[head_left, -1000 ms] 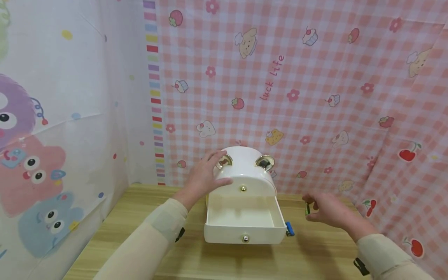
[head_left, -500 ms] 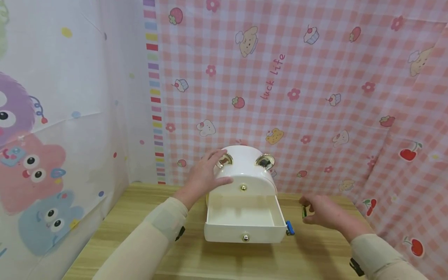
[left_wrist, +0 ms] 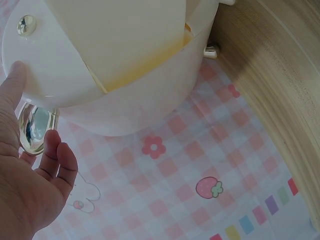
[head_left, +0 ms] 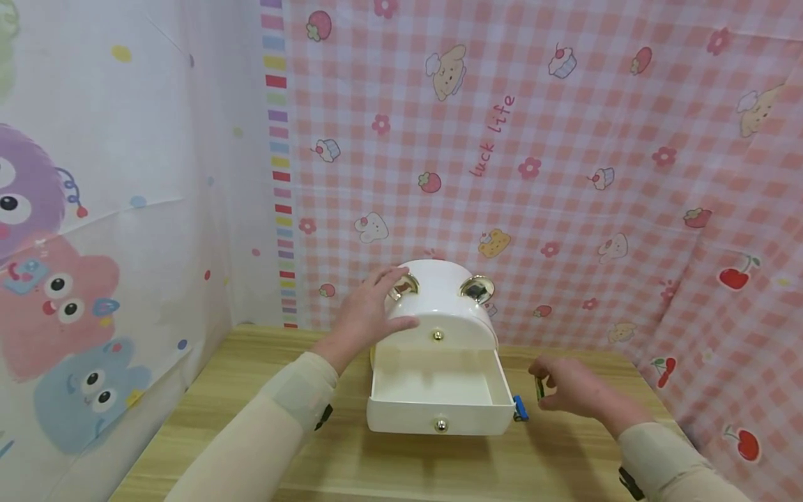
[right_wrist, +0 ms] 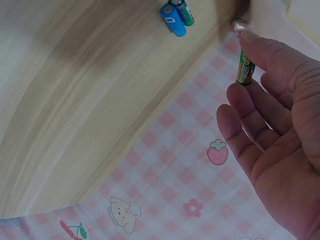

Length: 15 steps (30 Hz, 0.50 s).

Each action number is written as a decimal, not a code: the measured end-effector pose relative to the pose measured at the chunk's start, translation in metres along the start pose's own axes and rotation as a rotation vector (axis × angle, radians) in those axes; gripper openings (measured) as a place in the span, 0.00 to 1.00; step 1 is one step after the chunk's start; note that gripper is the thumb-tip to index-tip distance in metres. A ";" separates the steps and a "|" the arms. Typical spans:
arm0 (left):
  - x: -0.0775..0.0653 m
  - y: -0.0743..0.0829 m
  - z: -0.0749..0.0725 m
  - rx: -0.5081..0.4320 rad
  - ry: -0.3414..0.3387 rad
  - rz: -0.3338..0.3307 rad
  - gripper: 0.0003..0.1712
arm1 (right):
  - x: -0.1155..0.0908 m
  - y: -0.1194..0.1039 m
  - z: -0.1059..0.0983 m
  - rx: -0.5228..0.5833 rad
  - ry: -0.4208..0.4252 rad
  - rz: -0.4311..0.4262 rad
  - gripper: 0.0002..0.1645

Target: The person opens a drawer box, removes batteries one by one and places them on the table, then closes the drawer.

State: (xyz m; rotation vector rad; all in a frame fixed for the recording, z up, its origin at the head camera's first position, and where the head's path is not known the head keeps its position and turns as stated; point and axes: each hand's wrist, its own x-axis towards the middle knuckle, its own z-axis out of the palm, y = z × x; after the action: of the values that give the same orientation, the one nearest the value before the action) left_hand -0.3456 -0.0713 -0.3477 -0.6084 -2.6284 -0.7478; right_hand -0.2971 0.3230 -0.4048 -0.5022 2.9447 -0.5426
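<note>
A white drawer box (head_left: 437,296) with gold ears stands on the wooden table, its lower drawer (head_left: 433,376) pulled out. The drawer's inside shows bare. My left hand (head_left: 366,314) holds the box at its left ear (left_wrist: 37,127), thumb against the upper front panel and fingers about the ear. Right of the drawer, my right hand (head_left: 574,385) pinches a green battery (right_wrist: 245,67) between thumb and fingers. Near the drawer's right front corner lie a blue battery (right_wrist: 173,21) and another green battery (right_wrist: 185,12), side by side on the table.
Pink checked cloth (head_left: 401,153) hangs behind the table and along the right. A white cloth with cartoon figures (head_left: 69,286) covers the left side. The upper drawer's gold knob (head_left: 438,335) sits above the pulled-out drawer.
My right hand has moved left toward the drawer with the green battery still pinched. The left hand keeps its place on the box.
</note>
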 end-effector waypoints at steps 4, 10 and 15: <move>0.000 0.000 0.000 0.001 -0.001 -0.003 0.56 | 0.002 0.002 0.005 -0.005 -0.015 0.004 0.29; -0.001 0.002 -0.001 -0.003 -0.008 -0.015 0.56 | 0.006 0.009 0.014 -0.030 -0.022 -0.051 0.29; -0.001 0.003 -0.001 -0.004 -0.013 -0.026 0.56 | 0.009 0.013 0.020 -0.018 -0.040 -0.061 0.29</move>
State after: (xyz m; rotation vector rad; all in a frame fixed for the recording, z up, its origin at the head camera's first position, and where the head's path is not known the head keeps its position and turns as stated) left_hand -0.3434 -0.0702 -0.3460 -0.5829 -2.6526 -0.7595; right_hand -0.3064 0.3243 -0.4288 -0.5990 2.9068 -0.5069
